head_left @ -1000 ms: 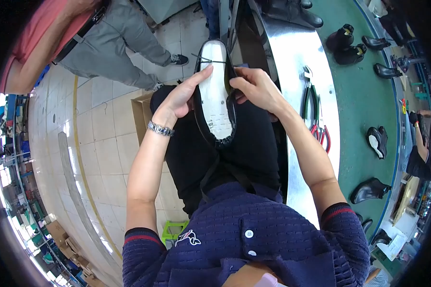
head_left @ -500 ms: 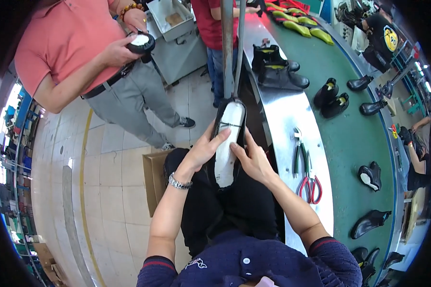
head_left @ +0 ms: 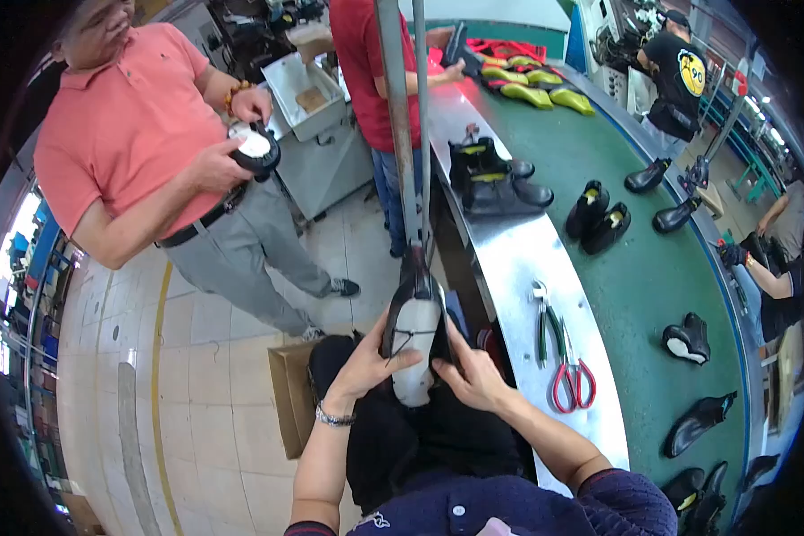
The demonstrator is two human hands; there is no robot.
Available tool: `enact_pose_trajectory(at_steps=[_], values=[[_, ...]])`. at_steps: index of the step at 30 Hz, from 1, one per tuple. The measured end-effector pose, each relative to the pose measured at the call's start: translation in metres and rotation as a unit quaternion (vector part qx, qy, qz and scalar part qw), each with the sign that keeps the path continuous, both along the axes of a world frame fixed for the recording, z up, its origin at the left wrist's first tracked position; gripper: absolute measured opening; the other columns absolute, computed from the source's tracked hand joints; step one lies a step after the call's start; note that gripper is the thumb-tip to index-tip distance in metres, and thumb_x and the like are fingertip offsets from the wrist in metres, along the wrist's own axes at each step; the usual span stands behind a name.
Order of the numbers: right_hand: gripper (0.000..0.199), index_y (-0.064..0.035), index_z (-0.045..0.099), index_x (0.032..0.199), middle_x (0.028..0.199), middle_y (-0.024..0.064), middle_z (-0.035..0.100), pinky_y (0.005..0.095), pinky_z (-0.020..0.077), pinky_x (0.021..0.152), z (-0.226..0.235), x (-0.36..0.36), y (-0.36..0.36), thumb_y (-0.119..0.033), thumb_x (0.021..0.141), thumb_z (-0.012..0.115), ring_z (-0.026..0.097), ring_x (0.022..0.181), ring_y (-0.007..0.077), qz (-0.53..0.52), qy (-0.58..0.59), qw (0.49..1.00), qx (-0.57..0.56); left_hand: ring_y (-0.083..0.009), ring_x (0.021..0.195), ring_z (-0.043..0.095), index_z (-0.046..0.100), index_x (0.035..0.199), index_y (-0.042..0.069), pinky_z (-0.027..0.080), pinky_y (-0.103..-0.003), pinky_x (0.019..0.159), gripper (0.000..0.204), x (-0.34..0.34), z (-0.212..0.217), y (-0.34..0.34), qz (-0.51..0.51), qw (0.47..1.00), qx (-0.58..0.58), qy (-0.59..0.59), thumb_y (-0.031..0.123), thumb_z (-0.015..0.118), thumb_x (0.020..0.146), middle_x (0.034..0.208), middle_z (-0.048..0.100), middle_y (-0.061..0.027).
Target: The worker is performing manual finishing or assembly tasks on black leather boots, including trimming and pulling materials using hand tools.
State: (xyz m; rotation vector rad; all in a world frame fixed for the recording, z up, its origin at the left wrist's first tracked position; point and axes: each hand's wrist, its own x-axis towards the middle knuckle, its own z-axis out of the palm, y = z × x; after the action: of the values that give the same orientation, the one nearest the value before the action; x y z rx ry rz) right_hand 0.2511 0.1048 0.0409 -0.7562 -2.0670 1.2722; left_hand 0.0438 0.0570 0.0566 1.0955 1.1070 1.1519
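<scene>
Hands, left hand (head_left: 372, 357) and right hand (head_left: 470, 375), clasp upturned shoe (head_left: 414, 335); fingers curled.

1 brown cardboard box (head_left: 295, 406) stands on the tiled floor near the person, to the left of the knees; it is open at the top and has a rectangular shape. Far from the person, behind the man in the pink shirt, 1 open grey metal box (head_left: 308, 89) stands at waist height, and a flat brown piece of cardboard (head_left: 311, 98) lies inside it. I see no labels, no signs and no screens that I can tell clearly.
</scene>
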Motion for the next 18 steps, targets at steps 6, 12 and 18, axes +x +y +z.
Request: enact_pose_trajectory(at_steps=[6, 12, 18], values=[[0.074, -0.0084, 0.018, 0.152, 0.081, 0.0236, 0.064, 0.0386, 0.0502, 0.063, 0.025, 0.008, 0.005, -0.005, 0.087, 0.054, 0.065, 0.067, 0.0379, -0.002, 0.002, 1.0, 0.001, -0.0157, 0.13, 0.04, 0.026, 0.15, 0.002, 0.031, -0.031, 0.108, 0.095, -0.015, -0.009, -0.004, -0.008, 0.997, -0.044, -0.061, 0.011, 0.083, 0.074, 0.143, 0.042, -0.0067], [0.067, -0.0031, 0.022, 0.15, 0.104, 0.027, 0.063, 0.0345, 0.0512, 0.075, 0.004, -0.006, 0.006, 0.004, 0.088, 0.045, 0.067, 0.076, 0.0314, -0.079, 0.06, 0.995, 0.001, -0.019, 0.123, 0.049, 0.031, 0.15, 0.01, 0.04, -0.032, 0.103, 0.094, 0.011, 0.019, -0.003, 0.013, 0.997, 0.046, 0.057, 0.017, 0.084, 0.073, 0.145, 0.041, -0.0102], [0.063, -0.0048, 0.027, 0.148, 0.079, 0.0175, 0.062, 0.0283, 0.0476, 0.064, -0.006, -0.027, 0.023, 0.0, 0.09, 0.05, 0.055, 0.062, 0.0155, -0.148, 0.107, 0.982, -0.039, -0.0258, 0.084, 0.063, 0.065, 0.116, 0.001, 0.052, -0.033, 0.069, 0.045, 0.038, 0.013, -0.004, 0.355, 0.795, 0.184, 0.456, 0.032, 0.073, 0.084, 0.102, 0.06, -0.0123]])
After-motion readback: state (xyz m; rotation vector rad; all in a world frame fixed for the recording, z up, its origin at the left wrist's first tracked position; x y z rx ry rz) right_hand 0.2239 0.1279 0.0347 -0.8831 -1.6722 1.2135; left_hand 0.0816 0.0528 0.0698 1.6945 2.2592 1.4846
